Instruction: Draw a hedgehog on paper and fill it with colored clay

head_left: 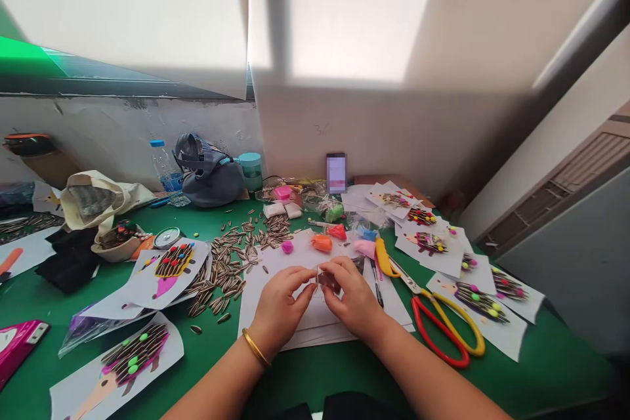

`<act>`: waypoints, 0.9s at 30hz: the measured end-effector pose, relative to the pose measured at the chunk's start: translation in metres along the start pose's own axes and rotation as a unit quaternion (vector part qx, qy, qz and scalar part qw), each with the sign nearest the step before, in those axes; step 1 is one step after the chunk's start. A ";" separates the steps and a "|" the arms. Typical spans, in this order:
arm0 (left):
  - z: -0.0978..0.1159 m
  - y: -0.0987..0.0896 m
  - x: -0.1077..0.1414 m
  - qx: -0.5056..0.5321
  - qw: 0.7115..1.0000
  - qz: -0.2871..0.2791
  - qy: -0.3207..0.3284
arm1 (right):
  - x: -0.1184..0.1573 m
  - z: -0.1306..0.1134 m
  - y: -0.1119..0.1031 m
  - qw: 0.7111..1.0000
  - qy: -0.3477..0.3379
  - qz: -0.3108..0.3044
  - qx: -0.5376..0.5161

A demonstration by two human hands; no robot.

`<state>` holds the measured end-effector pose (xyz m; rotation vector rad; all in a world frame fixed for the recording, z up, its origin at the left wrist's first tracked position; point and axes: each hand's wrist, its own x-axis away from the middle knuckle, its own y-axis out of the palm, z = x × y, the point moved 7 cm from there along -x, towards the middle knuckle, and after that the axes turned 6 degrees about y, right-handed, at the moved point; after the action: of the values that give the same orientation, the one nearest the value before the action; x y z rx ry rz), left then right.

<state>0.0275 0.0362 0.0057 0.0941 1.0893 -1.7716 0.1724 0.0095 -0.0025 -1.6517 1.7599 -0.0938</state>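
Your forearms (pixel 221 387) enter from the bottom edge of the frame, with a gold bangle (pixel 254 348) on the left wrist. At centre, your left hand (pixel 278 305) and right hand (pixel 352 292) meet, their fingers closed in a fine pinch on a small translucent piece (pixel 325 277), too small to identify; holding it from both sides appears to steady it. It lies above a stack of white paper sheets (pixel 319 325), which offers a smooth surface on the green table (pixel 541 367). Loose sunflower seeds (pixel 226 269) lie just left of the sheets, lumps of orange modelling clay (pixel 321 243) just beyond them, and red-and-yellow scissors (pixel 471 335) to the right, all within easy reach. Seed-covered hedgehog cards (pixel 172 269) sit toward both sides of the frame, apparently kept clear of your working space.
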 end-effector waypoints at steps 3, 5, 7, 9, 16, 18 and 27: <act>-0.006 0.004 0.002 -0.009 0.999 -0.018 -0.030 | 0.002 -0.003 0.000 0.999 -0.007 -0.004 -0.037; -0.010 0.006 0.002 0.006 0.998 -0.026 -0.050 | 0.002 -0.006 0.000 0.998 -0.011 -0.005 -0.066; -0.012 0.007 0.002 0.041 0.997 -0.022 -0.056 | 0.002 -0.008 0.000 0.996 -0.012 -0.007 -0.089; -0.011 0.006 0.001 0.071 0.996 -0.007 -0.051 | 0.002 -0.008 0.002 0.995 -0.008 -0.009 -0.103; -0.005 -0.003 -0.002 0.083 0.995 0.053 -0.030 | 0.005 -0.004 0.008 0.993 0.006 -0.022 -0.114; -0.004 -0.005 -0.002 0.066 0.996 0.057 -0.020 | 0.005 -0.004 0.009 0.994 0.007 -0.023 -0.110; 0.001 -0.002 0.000 -0.038 0.998 0.026 0.032 | 0.004 -0.004 0.005 0.995 0.012 -0.018 -0.097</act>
<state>0.0265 0.0358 0.0082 0.1312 1.1890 -1.6889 0.1668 0.0052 -0.0039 -1.8270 1.8061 0.0427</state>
